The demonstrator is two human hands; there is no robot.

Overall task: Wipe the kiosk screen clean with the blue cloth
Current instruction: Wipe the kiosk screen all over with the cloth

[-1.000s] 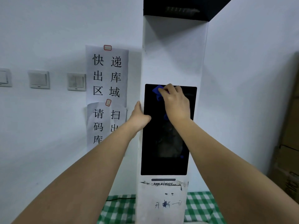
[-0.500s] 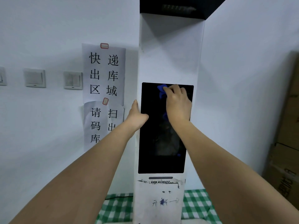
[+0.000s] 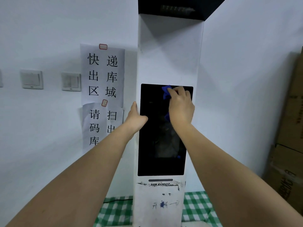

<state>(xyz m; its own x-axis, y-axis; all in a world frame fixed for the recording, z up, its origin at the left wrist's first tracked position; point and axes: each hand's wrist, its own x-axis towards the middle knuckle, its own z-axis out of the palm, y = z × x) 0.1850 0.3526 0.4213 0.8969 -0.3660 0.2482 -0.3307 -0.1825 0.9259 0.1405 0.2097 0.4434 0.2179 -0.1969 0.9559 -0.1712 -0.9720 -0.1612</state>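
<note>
A tall white kiosk (image 3: 168, 59) stands in front of me with a dark upright screen (image 3: 154, 145) set in its front. My right hand (image 3: 181, 106) presses a crumpled blue cloth (image 3: 166, 92) against the screen's top right part; most of the cloth is hidden under the palm. My left hand (image 3: 135, 117) grips the kiosk's left edge beside the screen, thumb resting on the glass. The screen reflects a dim shape in its middle.
Paper signs (image 3: 102, 74) with printed characters hang on the wall left of the kiosk, beside two light switches (image 3: 71, 81). Cardboard boxes (image 3: 290, 145) are stacked at the right. A green checked cloth (image 3: 114, 210) covers the surface at the kiosk's base.
My right hand with the cloth has slid to the right along the top of the screen. My left hand keeps its hold on the kiosk's left edge.
</note>
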